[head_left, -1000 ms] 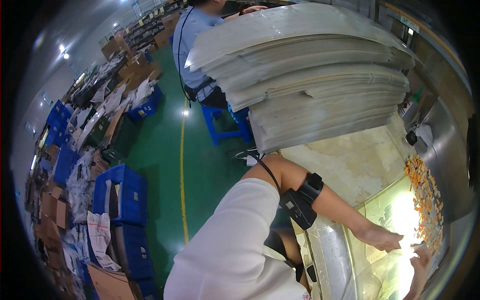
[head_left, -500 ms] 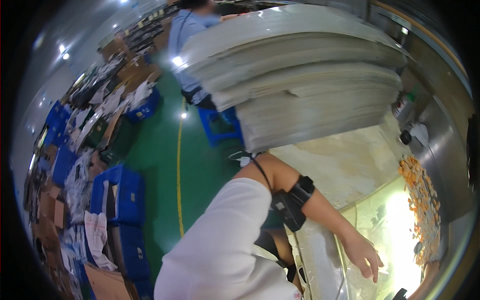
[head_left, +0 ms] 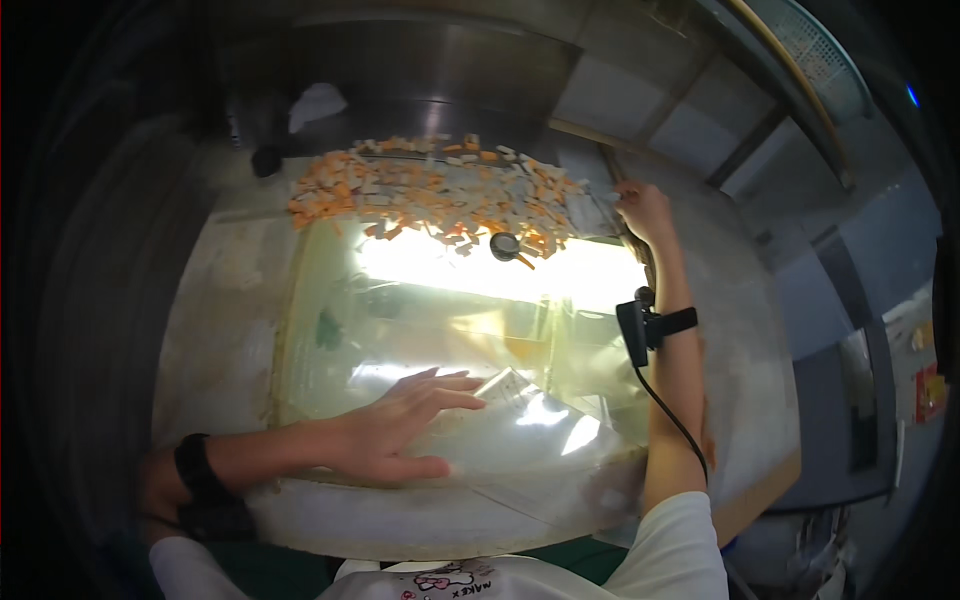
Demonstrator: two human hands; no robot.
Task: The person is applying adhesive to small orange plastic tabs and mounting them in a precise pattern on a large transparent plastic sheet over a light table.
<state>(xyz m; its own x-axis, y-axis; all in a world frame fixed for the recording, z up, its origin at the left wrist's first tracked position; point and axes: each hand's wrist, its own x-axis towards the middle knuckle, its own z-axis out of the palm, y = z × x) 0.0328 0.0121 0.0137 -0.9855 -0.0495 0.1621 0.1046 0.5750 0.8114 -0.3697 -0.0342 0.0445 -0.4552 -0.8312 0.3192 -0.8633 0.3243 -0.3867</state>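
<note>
My left hand lies flat with fingers apart at the near side of a lit glass-like panel. Its fingertips touch or sit just beside a clear sheet that reflects the light. Up at the panel's far right corner is my right hand, fingers curled together beside a greyish see-through piece; whether it grips that piece or something smaller is hidden. A heap of small orange and white pieces spreads along the far edge. A small round dark object rests in front of it.
The worktable extends left of the panel. A metal backboard rises behind the heap, with a white crumpled thing and a dark round object at its left. A pale blue plastic basket is high at right.
My view has swung right, from the tall sheet stack, the green floor and another person to the lit panel. My left hand, earlier hanging over the panel, now lies at its near side.
</note>
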